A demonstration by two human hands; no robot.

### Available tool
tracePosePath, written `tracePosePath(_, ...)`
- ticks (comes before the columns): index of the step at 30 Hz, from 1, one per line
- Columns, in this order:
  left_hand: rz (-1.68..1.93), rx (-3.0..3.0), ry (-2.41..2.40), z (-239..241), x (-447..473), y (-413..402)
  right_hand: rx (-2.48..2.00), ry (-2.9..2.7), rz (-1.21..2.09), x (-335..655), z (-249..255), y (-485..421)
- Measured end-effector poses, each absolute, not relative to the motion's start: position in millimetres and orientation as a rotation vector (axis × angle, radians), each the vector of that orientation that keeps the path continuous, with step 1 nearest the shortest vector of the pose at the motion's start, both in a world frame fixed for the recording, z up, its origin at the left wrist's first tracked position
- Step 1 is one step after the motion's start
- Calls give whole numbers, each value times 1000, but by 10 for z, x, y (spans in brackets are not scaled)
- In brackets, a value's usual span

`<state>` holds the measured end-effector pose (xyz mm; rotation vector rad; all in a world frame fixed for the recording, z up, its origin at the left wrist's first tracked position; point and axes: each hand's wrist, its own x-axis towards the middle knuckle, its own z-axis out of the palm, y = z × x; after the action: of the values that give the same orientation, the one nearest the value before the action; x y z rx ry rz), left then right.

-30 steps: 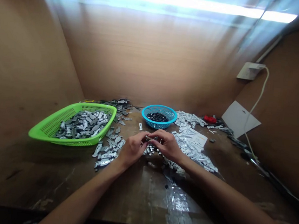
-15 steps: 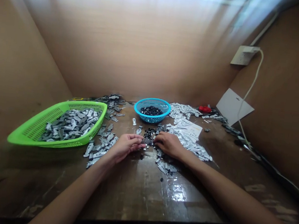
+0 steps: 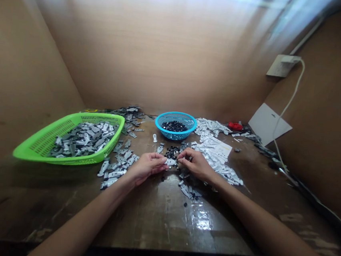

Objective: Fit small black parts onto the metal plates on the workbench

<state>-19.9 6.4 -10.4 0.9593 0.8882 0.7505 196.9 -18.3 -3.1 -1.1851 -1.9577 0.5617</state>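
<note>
Between the fingertips of my left hand (image 3: 151,166) is a small flat white-grey plastic piece (image 3: 171,162), held low over the table. My right hand (image 3: 193,163) is at the piece's right end with thumb and forefinger pinched together; whatever is between them is too small to make out. Just beyond the fingers lies a little heap of small black parts (image 3: 172,152). A pile of white pieces (image 3: 213,150) spreads to the right, partly behind my right hand. Grey and white pieces (image 3: 122,161) lie scattered to the left of my left hand.
A green basket (image 3: 61,160) of grey and white pieces stands at the left. The blue basket (image 3: 175,135) behind my hands holds small black parts. Toward the back right are a red object (image 3: 235,126), a white card (image 3: 269,125) and a hanging cable (image 3: 294,89).
The piece in my left hand now shows a light face where a dark one showed before. My right hand has drawn slightly right, its fingers now pinched. The view has shifted slightly.
</note>
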Motion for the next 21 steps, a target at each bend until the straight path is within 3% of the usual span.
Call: tracePosePath(21,779,917,837,-68,-183,22,-1058,-2057,459,1904,-54,-240)
